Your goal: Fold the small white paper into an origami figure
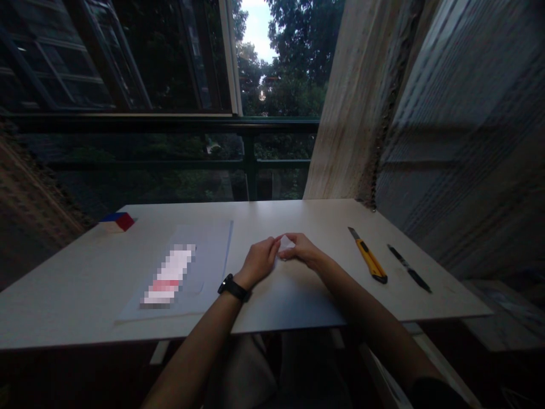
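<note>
Over the middle of the white table, a small folded piece of white paper (286,243) is held between my two hands. My left hand (260,260) pinches its left edge with thumb and fingers closed. My right hand (301,250) curls around the right side, thumb below and fingers above. Part of the paper is hidden behind the fingers. A dark watch (234,287) is on my left wrist.
On the left lie white sheets (215,238) with a blurred-out pink-and-white item (170,275) on them. A red, blue and white block (119,222) sits at the far left. A yellow utility knife (369,258), blade exposed, and a black pen (409,268) lie to the right.
</note>
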A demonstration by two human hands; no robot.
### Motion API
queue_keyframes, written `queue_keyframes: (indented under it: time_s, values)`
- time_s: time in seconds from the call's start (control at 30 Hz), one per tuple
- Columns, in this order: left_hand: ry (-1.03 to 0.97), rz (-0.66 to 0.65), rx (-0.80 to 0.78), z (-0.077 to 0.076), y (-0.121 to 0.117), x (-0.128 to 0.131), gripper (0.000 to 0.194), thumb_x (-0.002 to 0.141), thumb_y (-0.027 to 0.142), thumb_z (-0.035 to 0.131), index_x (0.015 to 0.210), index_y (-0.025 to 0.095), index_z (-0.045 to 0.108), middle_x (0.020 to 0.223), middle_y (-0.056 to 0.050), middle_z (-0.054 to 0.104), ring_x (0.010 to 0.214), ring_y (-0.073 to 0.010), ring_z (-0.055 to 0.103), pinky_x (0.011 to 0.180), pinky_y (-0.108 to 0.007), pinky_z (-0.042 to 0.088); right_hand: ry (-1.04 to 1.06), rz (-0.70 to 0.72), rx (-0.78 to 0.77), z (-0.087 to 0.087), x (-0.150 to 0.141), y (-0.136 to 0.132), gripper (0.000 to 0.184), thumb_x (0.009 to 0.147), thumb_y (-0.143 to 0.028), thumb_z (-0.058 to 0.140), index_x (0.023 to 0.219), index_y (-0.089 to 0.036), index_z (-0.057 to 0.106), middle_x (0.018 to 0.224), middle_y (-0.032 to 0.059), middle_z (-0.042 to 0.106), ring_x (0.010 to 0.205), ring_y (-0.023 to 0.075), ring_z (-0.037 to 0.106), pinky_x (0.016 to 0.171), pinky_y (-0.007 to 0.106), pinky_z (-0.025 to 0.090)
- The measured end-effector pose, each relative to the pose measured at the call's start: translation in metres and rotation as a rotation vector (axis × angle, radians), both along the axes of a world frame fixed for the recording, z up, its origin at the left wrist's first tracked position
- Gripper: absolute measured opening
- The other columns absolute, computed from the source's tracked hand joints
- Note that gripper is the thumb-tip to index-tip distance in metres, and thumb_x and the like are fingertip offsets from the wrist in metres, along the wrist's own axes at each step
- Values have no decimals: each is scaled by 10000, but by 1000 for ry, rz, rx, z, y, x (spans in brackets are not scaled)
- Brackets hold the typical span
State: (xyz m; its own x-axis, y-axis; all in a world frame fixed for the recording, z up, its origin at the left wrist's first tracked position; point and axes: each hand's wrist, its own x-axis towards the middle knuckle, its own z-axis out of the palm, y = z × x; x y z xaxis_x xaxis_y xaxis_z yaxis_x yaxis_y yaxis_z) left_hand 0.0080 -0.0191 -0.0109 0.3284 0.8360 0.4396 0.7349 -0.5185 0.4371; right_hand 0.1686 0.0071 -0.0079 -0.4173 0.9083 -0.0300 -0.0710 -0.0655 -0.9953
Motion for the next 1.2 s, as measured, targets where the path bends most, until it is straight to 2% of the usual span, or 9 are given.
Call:
queue_keyframes:
  time_s: [0.1, 0.4, 0.63, 0.8, 1.03, 1.2]
  values:
    - [18, -7, 7, -1, 1, 0, 301, 913, 333, 316, 781, 179, 538, 720, -51, 611, 656, -157, 560, 587, -251, 336, 18, 28, -3, 2, 2, 1, 436, 455, -175, 766, 873, -126, 652, 639, -9, 624, 552, 102, 543, 529, 234, 443]
    - [-1, -37, -3, 0, 0, 1, 295, 914, 321, 317, 778, 180, 538, 728, -46, 622, 644, -148, 559, 576, -246, 336, 74, -45, -15, -1, 0, 4, 439, 391, -140, 776, 810, -119, 645, 552, -14, 619, 475, 97, 534, 479, 224, 412]
    - [-36, -59, -1, -1, 1, 1, 333, 913, 358, 297, 731, 179, 511, 694, -39, 599, 624, -143, 538, 571, -247, 319, 82, -44, 43, 2, 1, 2, 515, 415, -123, 746, 910, -134, 604, 523, -28, 611, 435, 96, 516, 441, 212, 388]
    - [-40, -14, 9, -3, 3, 2, 309, 902, 354, 326, 719, 180, 504, 660, -39, 584, 600, -148, 525, 559, -251, 298, 64, -77, 66, 1, 0, 2, 461, 426, -140, 757, 857, -139, 593, 526, -32, 609, 438, 96, 519, 452, 218, 398]
    - [-116, 5, -4, 2, 3, 1, 292, 884, 354, 365, 685, 184, 493, 610, -19, 563, 569, -138, 502, 549, -246, 285, 86, -82, 88, 3, -2, 0, 436, 418, -169, 788, 812, -140, 604, 557, -23, 628, 480, 107, 551, 495, 235, 430]
    - [-210, 76, -45, 1, 7, 0, 304, 883, 366, 357, 666, 186, 470, 596, -5, 542, 560, -129, 486, 543, -243, 287, 82, -86, 110, 3, -3, 2, 472, 464, -234, 792, 892, -150, 611, 668, -1, 660, 551, 119, 583, 544, 251, 459]
